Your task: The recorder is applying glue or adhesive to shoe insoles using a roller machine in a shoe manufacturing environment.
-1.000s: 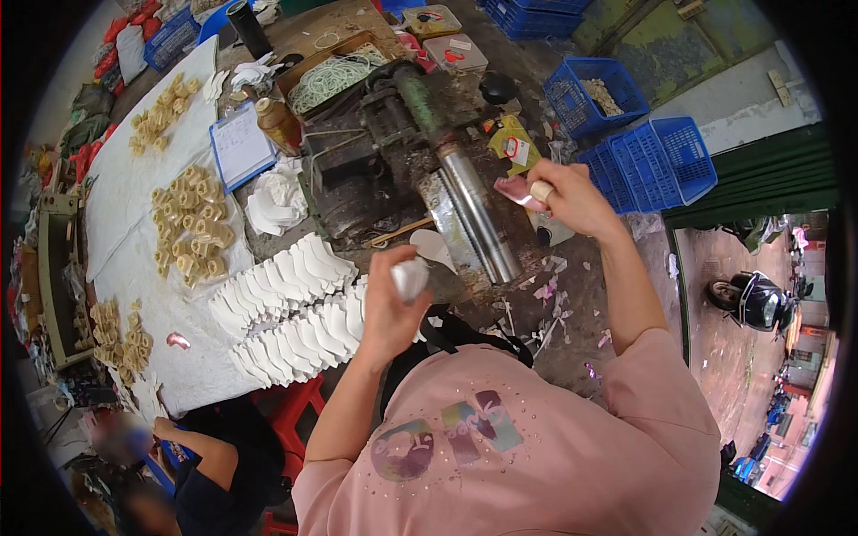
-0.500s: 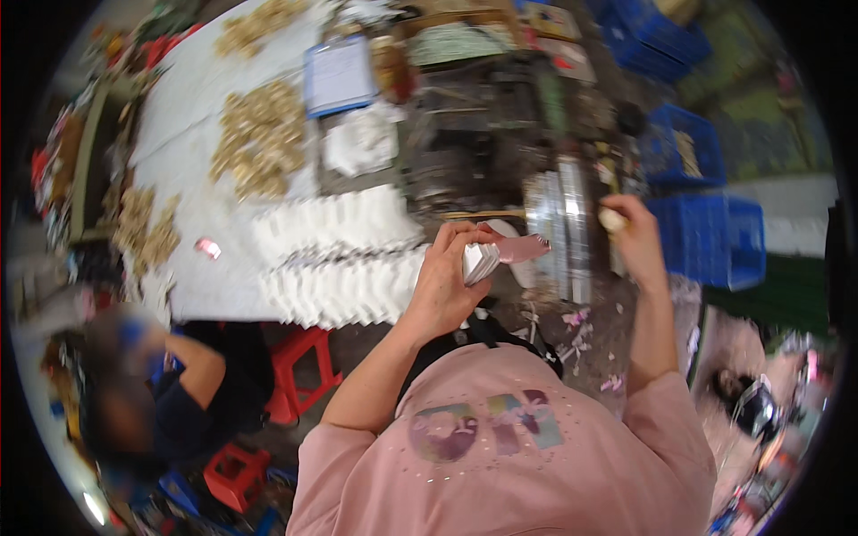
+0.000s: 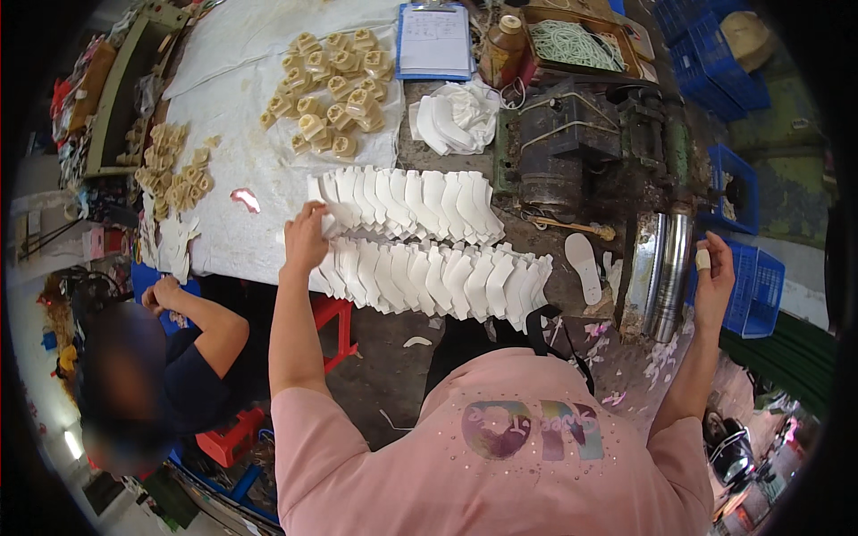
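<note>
Two long rows of overlapping white curved pieces lie along the table's near edge, a back row [image 3: 411, 201] and a front row [image 3: 438, 277]. My left hand [image 3: 307, 239] is at their left end, its fingers closed on white pieces [image 3: 329, 221] there; how many it grips is hidden. Out to the right, my right hand [image 3: 713, 284] is raised beside a shiny metal roller [image 3: 672, 277], fingers apart and apparently holding nothing. One of its fingers wears a pale wrap [image 3: 703, 259].
A dark machine [image 3: 572, 134] stands behind the roller. A white sole-shaped piece [image 3: 583, 268] lies left of it. Tan moulded parts [image 3: 335, 89] and a clipboard [image 3: 434, 40] are farther back. Blue crates [image 3: 753, 290] stand at right. Another person [image 3: 192, 348] sits at left by red stools [image 3: 231, 436].
My left hand has moved left from in front of me to the rows' end; the pink piece it held no longer shows there. My right hand stays by the roller. The view has shifted.
</note>
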A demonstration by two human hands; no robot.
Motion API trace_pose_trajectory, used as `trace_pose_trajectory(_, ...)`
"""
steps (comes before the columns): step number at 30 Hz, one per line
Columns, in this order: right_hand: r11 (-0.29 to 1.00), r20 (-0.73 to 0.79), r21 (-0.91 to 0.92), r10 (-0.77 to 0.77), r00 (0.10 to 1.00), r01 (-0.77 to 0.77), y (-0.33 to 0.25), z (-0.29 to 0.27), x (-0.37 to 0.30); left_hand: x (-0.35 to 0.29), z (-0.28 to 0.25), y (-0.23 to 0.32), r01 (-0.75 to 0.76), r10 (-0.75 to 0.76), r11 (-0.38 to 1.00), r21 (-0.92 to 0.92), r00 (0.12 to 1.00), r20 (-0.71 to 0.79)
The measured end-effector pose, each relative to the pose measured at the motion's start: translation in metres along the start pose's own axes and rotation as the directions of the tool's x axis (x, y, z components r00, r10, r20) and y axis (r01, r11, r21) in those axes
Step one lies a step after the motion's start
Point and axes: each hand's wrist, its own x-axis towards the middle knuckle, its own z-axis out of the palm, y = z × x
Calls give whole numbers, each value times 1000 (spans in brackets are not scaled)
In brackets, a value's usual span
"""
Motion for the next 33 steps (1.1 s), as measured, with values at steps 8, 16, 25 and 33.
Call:
trace_pose_trajectory(8, 996, -37, 52, -66, 997, 68, -34, 10, -5, 0, -32, 32, 25, -32, 999, 28, 960, 279)
trace_pose_trajectory(16, 943, 311, 263, -283, 907, 204, -90, 58, -48, -32, -75, 220, 0, 75, 73, -997, 997, 5)
trace_pose_trajectory(25, 847, 91, 413, -404, 910, 335, -89, 83, -88, -62, -70, 373, -74, 310, -486, -871, 917, -251)
trace_pose_trajectory(33, 892, 83, 358, -325, 942, 276, -65, 35, -62, -73, -71, 404, -85, 99, -173, -981, 990, -103)
